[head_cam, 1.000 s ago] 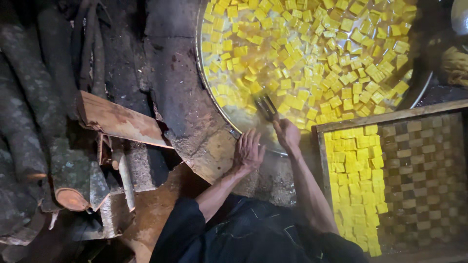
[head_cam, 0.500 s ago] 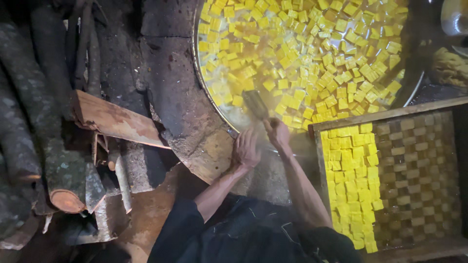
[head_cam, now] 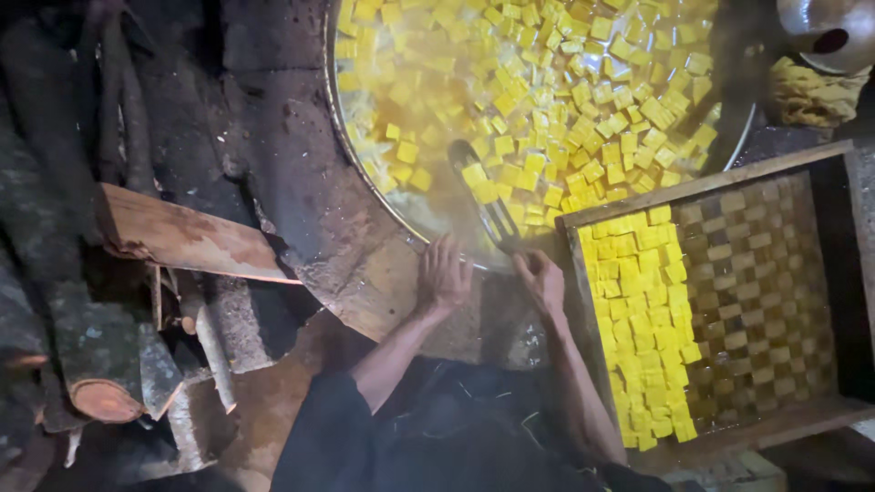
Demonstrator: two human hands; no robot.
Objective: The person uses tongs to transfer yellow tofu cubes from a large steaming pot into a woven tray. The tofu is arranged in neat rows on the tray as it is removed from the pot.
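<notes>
Right-hand grip first: the right hand [head_cam: 541,278] is closed around the handle of a dark slotted spatula [head_cam: 486,202], whose blade reaches forward into the wide metal pan [head_cam: 365,173] among the floating yellow cubes [head_cam: 565,109]. Holding the handle at its far end likely keeps the fingers back from the hot liquid. The left hand [head_cam: 443,275] lies flat and spread, fingers apart and holding nothing, on the clay rim of the stove [head_cam: 301,210] just beside the pan's edge; it looks like a brace for leaning over the pan.

From the head view, the pan sits sunk into the stove, its cloudy liquid crowded with cubes. To the person's right, touching the stove's edge, stands a wooden tray [head_cam: 702,182] with a woven lattice bottom; neat rows of yellow cubes [head_cam: 643,328] fill its near-left part, while the rest of the lattice shows bare, set close so pieces travel only a short way. Split logs [head_cam: 100,383] and a flat plank [head_cam: 182,239] lie to the left. A shiny round vessel [head_cam: 825,32] sits at the upper right; what the pale fibrous lump below it is I cannot tell.
</notes>
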